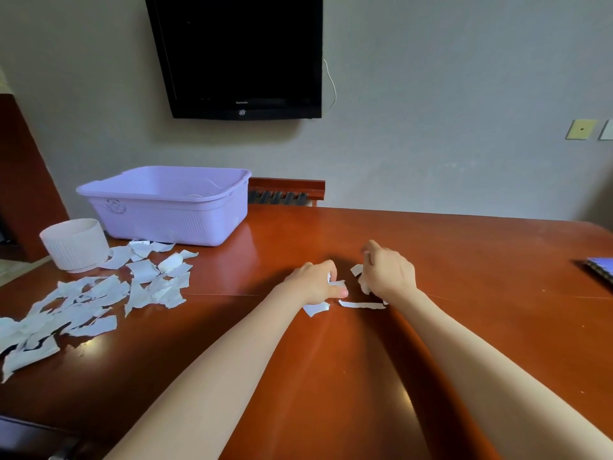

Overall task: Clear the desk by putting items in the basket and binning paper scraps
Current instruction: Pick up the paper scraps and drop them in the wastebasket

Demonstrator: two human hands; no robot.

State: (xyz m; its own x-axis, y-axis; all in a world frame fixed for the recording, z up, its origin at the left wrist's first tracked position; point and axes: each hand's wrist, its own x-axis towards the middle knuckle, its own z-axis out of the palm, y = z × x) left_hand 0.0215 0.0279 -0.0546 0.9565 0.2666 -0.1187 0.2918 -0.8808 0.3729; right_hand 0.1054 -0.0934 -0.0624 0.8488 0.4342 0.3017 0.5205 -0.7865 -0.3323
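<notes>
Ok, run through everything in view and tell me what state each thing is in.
left hand: fingers pinching white scrap.
right hand: fingers curled round crumpled scraps.
torn strip: flat on the desk, between the hands.
scrap pile: loose on the desk, unbinned.
basket: upright on the desk.
bin: upright, open top.
television: screen dark.
notebook: at the desk's right edge, outside the basket.

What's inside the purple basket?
Inside the purple basket only the far wall and a small pale thing low down show. Its near wall hides the bottom, so what else lies inside cannot be told.
</notes>
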